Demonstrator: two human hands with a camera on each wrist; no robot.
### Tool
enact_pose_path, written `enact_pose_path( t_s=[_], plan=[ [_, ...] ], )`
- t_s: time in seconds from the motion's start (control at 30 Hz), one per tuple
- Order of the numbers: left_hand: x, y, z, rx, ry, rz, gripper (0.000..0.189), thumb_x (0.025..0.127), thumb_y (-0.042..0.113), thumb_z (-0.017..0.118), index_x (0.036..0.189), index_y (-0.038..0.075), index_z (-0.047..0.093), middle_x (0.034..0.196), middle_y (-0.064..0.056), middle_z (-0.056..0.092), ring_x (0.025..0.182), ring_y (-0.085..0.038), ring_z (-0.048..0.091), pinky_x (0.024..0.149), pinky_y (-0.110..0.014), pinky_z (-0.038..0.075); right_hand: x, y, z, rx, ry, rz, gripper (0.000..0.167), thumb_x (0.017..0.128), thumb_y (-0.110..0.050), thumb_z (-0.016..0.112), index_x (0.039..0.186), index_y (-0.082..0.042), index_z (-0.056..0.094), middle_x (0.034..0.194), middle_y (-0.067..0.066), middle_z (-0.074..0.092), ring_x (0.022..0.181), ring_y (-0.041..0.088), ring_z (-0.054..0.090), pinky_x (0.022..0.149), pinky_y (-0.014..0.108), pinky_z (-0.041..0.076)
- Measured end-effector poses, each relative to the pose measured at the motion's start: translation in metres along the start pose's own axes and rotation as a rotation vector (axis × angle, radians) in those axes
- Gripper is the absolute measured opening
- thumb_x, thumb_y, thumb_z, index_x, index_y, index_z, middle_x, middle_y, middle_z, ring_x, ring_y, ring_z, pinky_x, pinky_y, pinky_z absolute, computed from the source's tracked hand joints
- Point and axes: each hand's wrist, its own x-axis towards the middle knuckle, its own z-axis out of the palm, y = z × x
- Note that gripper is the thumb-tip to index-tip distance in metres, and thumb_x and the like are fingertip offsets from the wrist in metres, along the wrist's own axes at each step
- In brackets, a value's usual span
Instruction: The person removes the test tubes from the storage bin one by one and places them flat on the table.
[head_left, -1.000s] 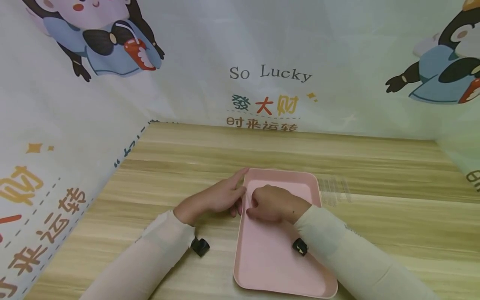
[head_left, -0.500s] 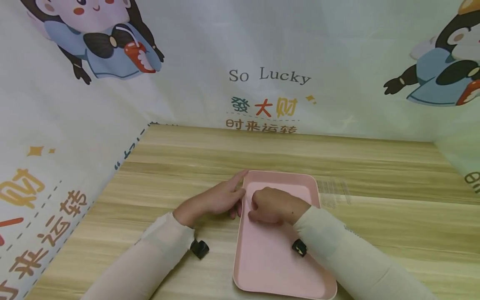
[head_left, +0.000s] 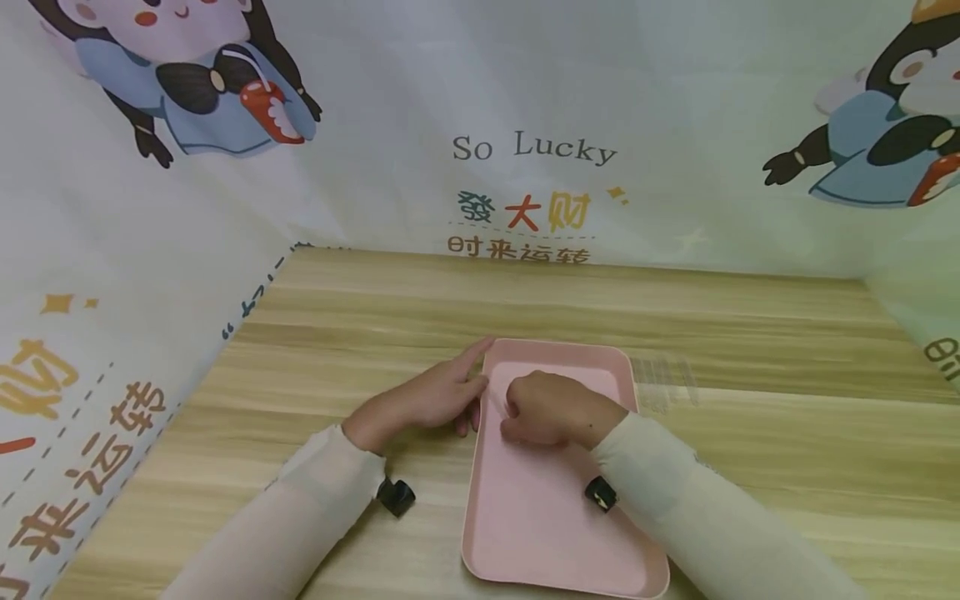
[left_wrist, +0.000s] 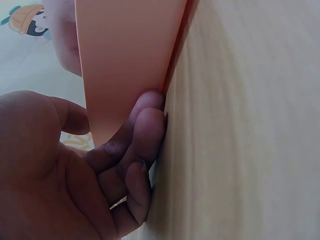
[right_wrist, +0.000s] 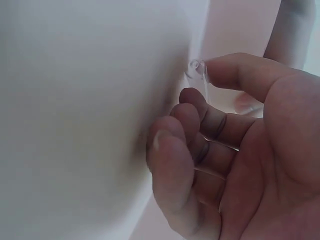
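Note:
A pink tray (head_left: 562, 525) lies lengthwise on the table in front of me. My left hand (head_left: 435, 396) grips its left rim near the far corner. In the left wrist view, the thumb touches the rim and curled fingers (left_wrist: 150, 125) rest against the outer wall, close to the tabletop. Over the tray's far left part, my right hand (head_left: 551, 408) pinches a clear, thin tube with a rounded end (right_wrist: 196, 70) between thumb and fingertips. Most of that tube is hidden by the hand, and whether it touches the tray floor I cannot tell.
Several clear, thin tubes (head_left: 663, 383) lie side by side on the wooden table (head_left: 787, 467), just right of the tray's far end. A printed cloth (head_left: 390, 125) hangs behind the table and along its sides.
My right hand has shifted very slightly right, away from the tray's left rim. The left hand keeps its place on the rim; the head view moves a little.

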Motion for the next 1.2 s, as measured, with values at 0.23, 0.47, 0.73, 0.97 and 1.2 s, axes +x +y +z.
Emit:
enact_pose_path(
  t_s=[0.23, 0.47, 0.73, 0.97, 1.2],
  plan=[
    [-0.003, -0.002, 0.001, -0.031, 0.000, -0.018, 0.065, 0.105, 0.017, 0.037, 0.163, 0.019, 0.007, 0.065, -0.010, 0.068, 0.048, -0.018, 0.060, 0.055, -0.030, 0.051, -0.009, 0.001, -0.009, -0.033, 0.044, 0.006, 0.032, 0.092, -0.027, 0.064, 0.063, -0.016, 0.053, 0.055, -0.006, 0.045, 0.051, 0.011, 0.046, 0.050, 0.026, 0.036],
    [-0.003, -0.001, 0.000, -0.042, 0.021, -0.028, 0.064, 0.105, 0.018, 0.038, 0.163, 0.021, 0.008, 0.064, -0.009, 0.067, 0.047, -0.018, 0.059, 0.054, -0.030, 0.051, -0.030, 0.012, -0.023, -0.048, 0.193, -0.093, 0.032, 0.092, -0.028, 0.065, 0.065, -0.018, 0.052, 0.059, -0.007, 0.043, 0.054, 0.009, 0.042, 0.054, 0.024, 0.034],
    [0.001, 0.001, -0.003, -0.023, 0.005, -0.019, 0.064, 0.106, 0.018, 0.037, 0.163, 0.022, 0.007, 0.067, -0.010, 0.068, 0.050, -0.018, 0.061, 0.057, -0.031, 0.053, -0.063, 0.030, -0.042, 0.082, 0.269, -0.070, 0.030, 0.094, -0.026, 0.062, 0.068, -0.016, 0.050, 0.060, -0.005, 0.043, 0.055, 0.009, 0.042, 0.054, 0.026, 0.036],
    [0.002, 0.006, -0.006, -0.037, -0.010, -0.005, 0.064, 0.107, 0.018, 0.036, 0.163, 0.021, 0.005, 0.069, -0.011, 0.069, 0.052, -0.019, 0.062, 0.059, -0.032, 0.054, -0.084, 0.044, -0.047, 0.090, 0.330, -0.048, 0.029, 0.094, -0.026, 0.061, 0.069, -0.017, 0.050, 0.061, -0.006, 0.044, 0.054, 0.009, 0.041, 0.054, 0.025, 0.035],
    [-0.003, -0.001, 0.000, -0.069, -0.018, -0.001, 0.063, 0.106, 0.017, 0.036, 0.163, 0.019, 0.006, 0.068, -0.012, 0.067, 0.051, -0.018, 0.061, 0.056, -0.034, 0.053, -0.087, 0.055, -0.036, 0.104, 0.353, -0.049, 0.030, 0.094, -0.025, 0.062, 0.069, -0.017, 0.048, 0.060, -0.008, 0.041, 0.054, 0.007, 0.039, 0.054, 0.023, 0.033]
  ],
)
